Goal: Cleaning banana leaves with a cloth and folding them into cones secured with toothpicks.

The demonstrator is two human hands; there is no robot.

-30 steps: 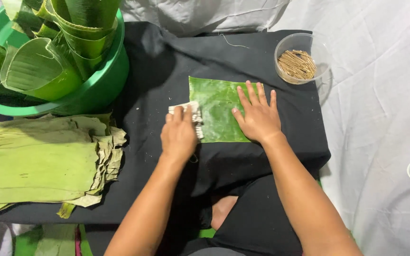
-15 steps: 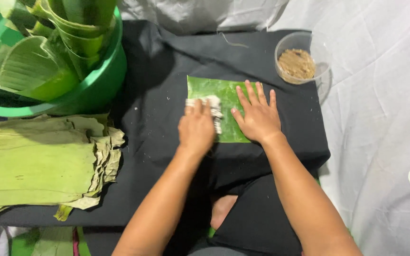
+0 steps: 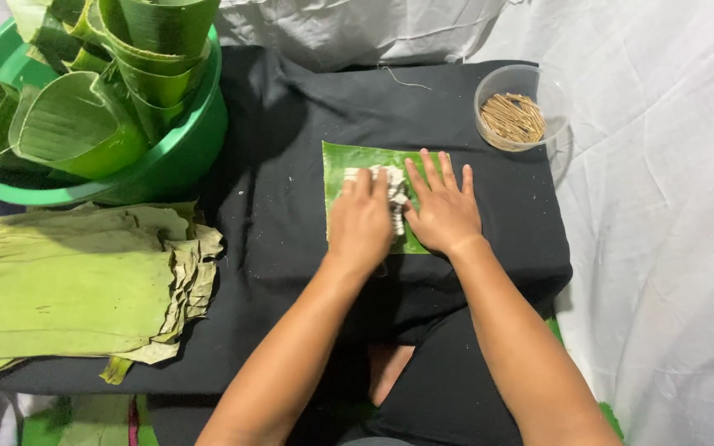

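The left hand pressed a white cloth against a green leaf piece lying on the black-draped surface, its fingers closed over the cloth. The right hand lay flat and open on the leaf just beside it, fingers spread. A clear bowl of sticks stood beyond, well apart from a stack of leaves and a green tub.

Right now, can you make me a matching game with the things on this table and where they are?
Things:
1. green basin
2. clear bowl of sticks
3. stack of flat leaves
4. white cloth

Places:
A. under the left hand
B. far right corner
C. near left side
D. far left corner

Pairs: 1-D, 2-B, 3-C, 4-A
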